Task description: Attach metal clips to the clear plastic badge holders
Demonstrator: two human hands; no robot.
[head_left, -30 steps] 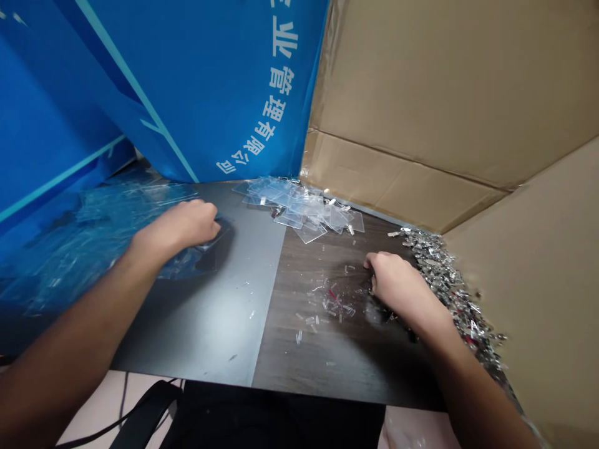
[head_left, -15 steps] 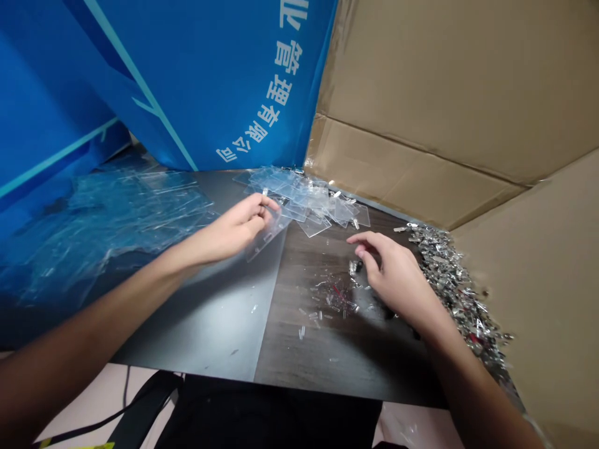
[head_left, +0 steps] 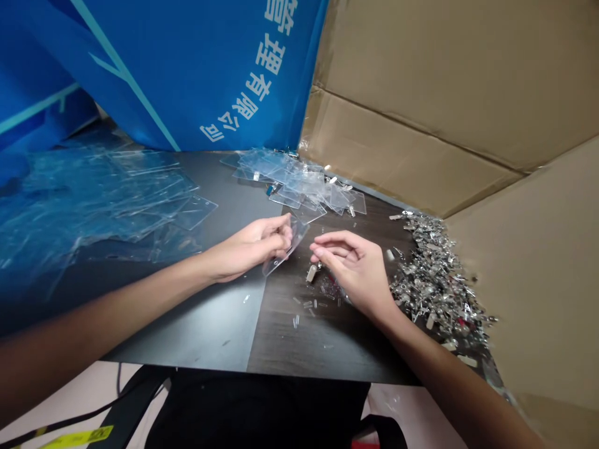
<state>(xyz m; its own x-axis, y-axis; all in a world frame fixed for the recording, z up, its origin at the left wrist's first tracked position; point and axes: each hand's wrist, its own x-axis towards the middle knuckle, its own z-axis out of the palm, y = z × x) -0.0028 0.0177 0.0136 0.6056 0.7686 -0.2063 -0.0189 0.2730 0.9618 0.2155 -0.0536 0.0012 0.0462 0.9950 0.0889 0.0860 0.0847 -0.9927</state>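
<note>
A clear plastic badge holder (head_left: 285, 252) is pinched between the thumb and fingers of my left hand (head_left: 264, 243), tilted over the middle of the table. Close to its right side, my right hand (head_left: 350, 262) has thumb and forefinger pressed together on a metal badge clip (head_left: 311, 272), which hangs below the fingertips. A small gap separates the clip from the holder. Beyond both hands lies a heap of clear holders with clips (head_left: 299, 178). A large pile of loose metal clips (head_left: 435, 274) spreads to the right of my right hand.
Many flat clear holders (head_left: 116, 199) cover the left of the table. Small clear plastic bits (head_left: 296, 321) lie scattered near the front. A blue printed panel (head_left: 187, 62) stands behind, and cardboard walls (head_left: 421, 75) close off the back and right.
My left hand has moved right and nearer with the badge holder. My right hand has come left with the clip, so the two hands are now close together. The view has shifted slightly.
</note>
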